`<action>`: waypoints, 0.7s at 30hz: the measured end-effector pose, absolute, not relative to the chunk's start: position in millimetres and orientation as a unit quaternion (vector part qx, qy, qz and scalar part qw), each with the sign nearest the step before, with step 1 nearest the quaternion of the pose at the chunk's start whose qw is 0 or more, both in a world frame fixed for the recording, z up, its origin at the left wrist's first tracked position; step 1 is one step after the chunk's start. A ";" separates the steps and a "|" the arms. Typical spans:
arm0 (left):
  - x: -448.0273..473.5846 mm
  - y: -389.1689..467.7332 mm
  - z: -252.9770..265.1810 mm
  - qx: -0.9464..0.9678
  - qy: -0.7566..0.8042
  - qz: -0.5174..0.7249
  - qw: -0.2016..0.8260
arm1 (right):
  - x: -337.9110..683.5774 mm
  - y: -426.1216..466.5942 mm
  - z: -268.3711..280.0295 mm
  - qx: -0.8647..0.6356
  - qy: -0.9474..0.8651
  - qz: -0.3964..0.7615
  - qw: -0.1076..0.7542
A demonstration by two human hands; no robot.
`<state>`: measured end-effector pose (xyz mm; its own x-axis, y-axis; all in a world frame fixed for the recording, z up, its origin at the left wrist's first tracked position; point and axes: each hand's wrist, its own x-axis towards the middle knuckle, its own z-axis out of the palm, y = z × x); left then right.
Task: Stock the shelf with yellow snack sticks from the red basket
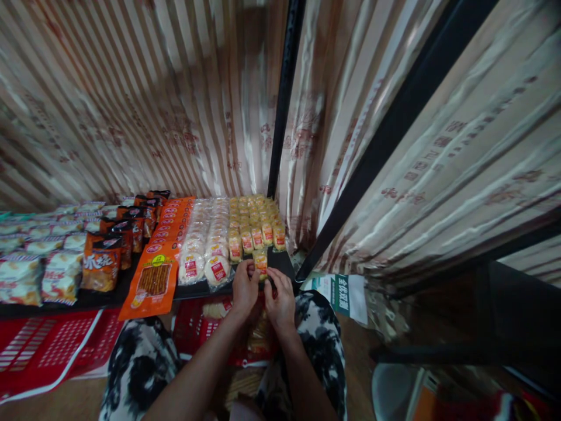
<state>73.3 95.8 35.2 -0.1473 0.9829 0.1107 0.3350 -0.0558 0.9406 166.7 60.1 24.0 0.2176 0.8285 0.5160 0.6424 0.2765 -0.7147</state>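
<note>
A small yellow snack packet (260, 263) with a red-and-white label stands upright at the front of the black shelf, held between my two hands. My left hand (245, 287) grips its left side, with thumb and curled fingers close together. On the other side, my right hand (281, 297) pinches its lower right edge with the fingertips. Just behind are rows of matching yellow packets (256, 219). To their left lie two columns of round white wrapped cakes (218, 269) with red labels.
Orange flat bags (153, 278), orange-and-black bags (102, 263) and white snack bags (62, 275) line the black shelf (195, 290) leftward. Red baskets (35, 351) sit below, one between my knees. Black metal posts (287, 88) and striped curtains (197, 105) stand behind and right.
</note>
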 end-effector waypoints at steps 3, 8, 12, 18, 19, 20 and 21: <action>75.9 98.7 36.3 0.562 0.598 0.465 0.332 | 166.1 62.5 23.4 -0.603 -0.621 0.068 0.496; 79.6 103.9 40.0 0.574 0.597 0.468 0.308 | 165.6 68.9 17.6 -0.615 -0.611 0.064 0.493; 81.9 108.8 40.2 0.577 0.602 0.463 0.301 | 162.6 73.3 16.2 -0.614 -0.592 0.103 0.512; 86.2 113.2 42.3 0.571 0.605 0.457 0.314 | 158.2 76.7 18.1 -0.606 -0.564 0.126 0.547; 86.8 114.2 42.6 0.573 0.603 0.457 0.316 | 158.1 77.3 17.8 -0.605 -0.563 0.125 0.549; 87.3 115.3 42.9 0.573 0.601 0.458 0.318 | 158.2 78.0 17.4 -0.605 -0.561 0.125 0.551; 87.8 116.5 43.0 0.574 0.599 0.460 0.318 | 158.4 78.7 16.8 -0.605 -0.560 0.128 0.552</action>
